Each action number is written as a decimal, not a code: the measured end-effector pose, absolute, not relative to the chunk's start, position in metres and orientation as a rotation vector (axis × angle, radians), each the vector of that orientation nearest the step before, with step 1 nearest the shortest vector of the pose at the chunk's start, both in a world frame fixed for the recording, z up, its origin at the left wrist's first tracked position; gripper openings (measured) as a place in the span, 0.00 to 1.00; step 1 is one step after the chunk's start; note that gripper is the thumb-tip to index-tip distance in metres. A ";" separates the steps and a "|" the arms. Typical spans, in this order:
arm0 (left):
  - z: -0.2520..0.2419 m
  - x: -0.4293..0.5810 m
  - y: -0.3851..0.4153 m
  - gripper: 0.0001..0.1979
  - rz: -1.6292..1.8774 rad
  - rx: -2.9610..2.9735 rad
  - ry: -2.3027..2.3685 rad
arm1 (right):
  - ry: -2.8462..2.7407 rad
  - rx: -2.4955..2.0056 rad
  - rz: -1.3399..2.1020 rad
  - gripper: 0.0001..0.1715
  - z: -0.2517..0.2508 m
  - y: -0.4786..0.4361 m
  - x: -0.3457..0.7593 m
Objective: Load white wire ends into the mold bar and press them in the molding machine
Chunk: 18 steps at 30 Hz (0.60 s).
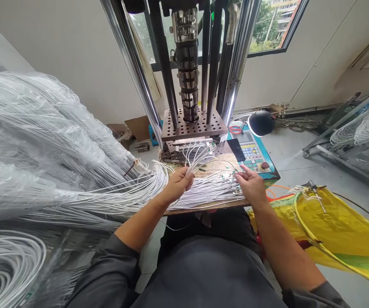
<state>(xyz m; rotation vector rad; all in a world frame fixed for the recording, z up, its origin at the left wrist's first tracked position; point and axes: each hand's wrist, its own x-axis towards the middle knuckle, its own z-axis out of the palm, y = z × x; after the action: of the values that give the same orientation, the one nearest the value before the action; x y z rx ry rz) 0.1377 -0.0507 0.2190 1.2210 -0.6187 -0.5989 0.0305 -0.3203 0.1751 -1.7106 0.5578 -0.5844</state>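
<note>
My left hand (180, 183) is closed round a small bunch of white cables (197, 159), whose ends fan out toward the machine's mould (193, 145). To its right, my right hand (251, 183) pinches a cable end with a small green tip (236, 171) at the right edge of the wooden board. Between and below the hands, many white cables (200, 190) lie side by side on the board, with small green parts at their right ends. Above the mould hangs a perforated metal plate (194, 128) of the press.
A control panel (251, 154) with a black phone (236, 149) and a lamp (261, 123) stands at the right. A yellow bag (338, 226) hangs at lower right. Plastic-wrapped cable bundles (37, 128) fill the left. A rack (338, 164) stands far right.
</note>
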 end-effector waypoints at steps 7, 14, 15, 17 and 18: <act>0.220 0.129 -0.036 0.21 -0.754 1.378 -0.757 | 0.578 -1.378 -0.634 0.42 0.173 -0.320 0.043; 0.244 0.117 -0.018 0.19 -0.942 1.534 -1.140 | 0.600 -1.290 -0.682 0.39 0.176 -0.317 0.042; 0.245 0.116 -0.015 0.18 -0.991 1.504 -1.154 | 0.593 -1.288 -0.686 0.40 0.176 -0.316 0.042; 0.246 0.116 -0.009 0.19 -1.064 1.451 -1.160 | 0.576 -1.285 -0.695 0.40 0.175 -0.314 0.042; 0.246 0.117 -0.006 0.19 -1.075 1.438 -1.155 | 0.568 -1.283 -0.701 0.40 0.175 -0.314 0.042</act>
<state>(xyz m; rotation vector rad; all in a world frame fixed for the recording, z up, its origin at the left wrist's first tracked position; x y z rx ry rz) 0.1168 -0.0065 0.2459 1.4381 -1.1554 -1.0746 0.0421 -0.3135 0.1747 -1.2828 0.5677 -0.7010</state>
